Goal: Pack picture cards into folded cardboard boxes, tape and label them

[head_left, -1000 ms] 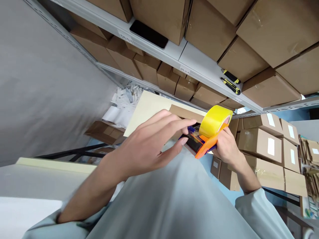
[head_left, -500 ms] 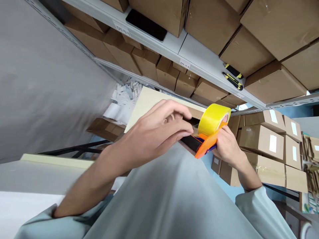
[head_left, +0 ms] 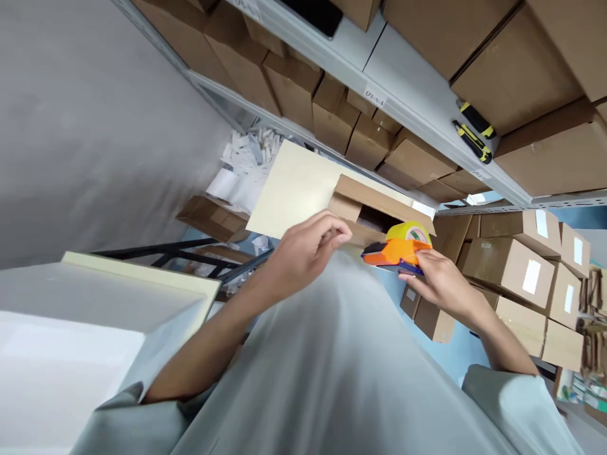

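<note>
My right hand grips an orange and dark blue tape dispenser with a roll of yellow tape on it. To the left, apart from the dispenser, my left hand is closed with thumb and fingertips pressed together; whether anything thin is between them I cannot make out. Just beyond both hands, an open cardboard box lies on a cream tabletop, its flaps up and its inside dark. The dispenser overlaps part of the box's near side.
Shelves with brown boxes run across the back. Two yellow-black utility knives and a dark phone lie on one shelf. Stacked cartons stand at right, scrap paper and a grey wall at left. A white surface is near left.
My left hand has drawn away from the dispenser to the left and its fingers have closed. The dispenser has turned more level in my right hand. The open box shows more as the view shifts.
</note>
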`<move>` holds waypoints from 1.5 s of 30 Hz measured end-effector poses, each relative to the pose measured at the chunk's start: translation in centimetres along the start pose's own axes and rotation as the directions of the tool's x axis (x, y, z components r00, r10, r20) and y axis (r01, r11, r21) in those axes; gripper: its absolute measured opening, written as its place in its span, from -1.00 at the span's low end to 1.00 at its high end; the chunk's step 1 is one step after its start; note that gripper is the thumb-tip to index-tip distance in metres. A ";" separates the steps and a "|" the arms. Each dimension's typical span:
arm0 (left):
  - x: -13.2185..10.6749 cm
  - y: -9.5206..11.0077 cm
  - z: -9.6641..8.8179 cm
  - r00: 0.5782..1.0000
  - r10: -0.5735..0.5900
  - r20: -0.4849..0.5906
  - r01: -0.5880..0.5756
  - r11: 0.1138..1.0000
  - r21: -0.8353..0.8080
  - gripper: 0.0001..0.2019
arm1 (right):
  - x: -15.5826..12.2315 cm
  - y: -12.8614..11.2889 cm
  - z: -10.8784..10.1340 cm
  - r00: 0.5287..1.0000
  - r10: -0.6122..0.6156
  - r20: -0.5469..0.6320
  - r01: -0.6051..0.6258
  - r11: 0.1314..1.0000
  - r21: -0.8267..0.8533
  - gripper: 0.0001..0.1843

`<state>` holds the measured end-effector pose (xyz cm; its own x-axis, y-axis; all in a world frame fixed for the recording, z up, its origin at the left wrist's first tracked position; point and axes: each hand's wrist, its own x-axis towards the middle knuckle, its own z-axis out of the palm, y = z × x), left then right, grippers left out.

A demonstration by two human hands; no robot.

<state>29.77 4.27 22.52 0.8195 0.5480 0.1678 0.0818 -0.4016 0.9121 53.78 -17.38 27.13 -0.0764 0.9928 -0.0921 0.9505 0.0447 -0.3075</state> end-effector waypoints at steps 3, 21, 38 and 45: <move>-0.3 -1.6 0.0 0.986 -0.165 0.007 0.165 0.980 -0.111 -0.74 | -0.2 0.7 -0.3 0.994 0.079 0.071 -0.082 0.996 0.035 -0.61; 1.7 -9.2 -2.7 0.808 -0.584 -0.085 0.432 0.684 -0.588 -0.66 | 6.9 3.9 -7.3 0.730 0.435 0.527 -0.598 0.779 0.187 -0.35; 5.9 -15.3 0.7 0.738 -0.619 0.268 0.514 0.259 -0.817 -0.51 | 11.0 9.4 -2.5 0.588 0.331 0.738 -0.764 0.527 0.372 -0.34; 6.0 -15.9 0.5 0.747 -0.593 0.301 0.523 0.245 -0.816 -0.45 | 10.5 9.8 -0.6 0.591 0.313 0.744 -0.773 0.482 0.411 -0.31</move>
<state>33.66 13.54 8.88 0.7346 0.4264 -0.5278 -0.0144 0.7875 0.6162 62.50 -6.42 23.66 0.0280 0.5177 -0.8551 0.3938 -0.7920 -0.4666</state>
